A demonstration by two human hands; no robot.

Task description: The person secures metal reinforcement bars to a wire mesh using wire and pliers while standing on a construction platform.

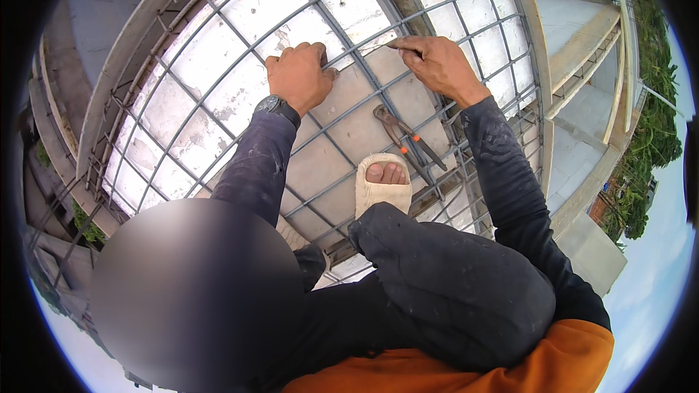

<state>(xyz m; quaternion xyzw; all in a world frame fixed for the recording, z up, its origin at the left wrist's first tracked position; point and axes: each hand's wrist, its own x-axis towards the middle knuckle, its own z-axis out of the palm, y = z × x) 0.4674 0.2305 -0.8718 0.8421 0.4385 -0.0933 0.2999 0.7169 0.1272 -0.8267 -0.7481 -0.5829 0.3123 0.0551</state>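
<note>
A person is crouching on a steel grid, with both hands out in front over the bars. The left hand, with a watch at its wrist, is resting over the grid with its fingers bending downward and its thumb standing out to the side; its palm is facing away, so whether it is gripping a bar cannot be told. The right hand is holding its index finger and thumb near each other above the bars just across from it; something thin may be sitting at the fingertips, but it is too small to tell.

The grid is lying beneath and around both hands, spreading over a white surface and a grey panel, with a curved board bordering it on the left and another board on the right. Pincers with orange bands on the handles are lying on the bars, in neither hand, close to the toe of a pale sandal.

As for progress, bars are already running both ways and crossing into squares over most of the visible area, so the laying seems largely done. How many crossings are being held by ties is not showing clearly, so what is left there cannot be counted; the spot between the hands seems to be the unfinished one.
</note>
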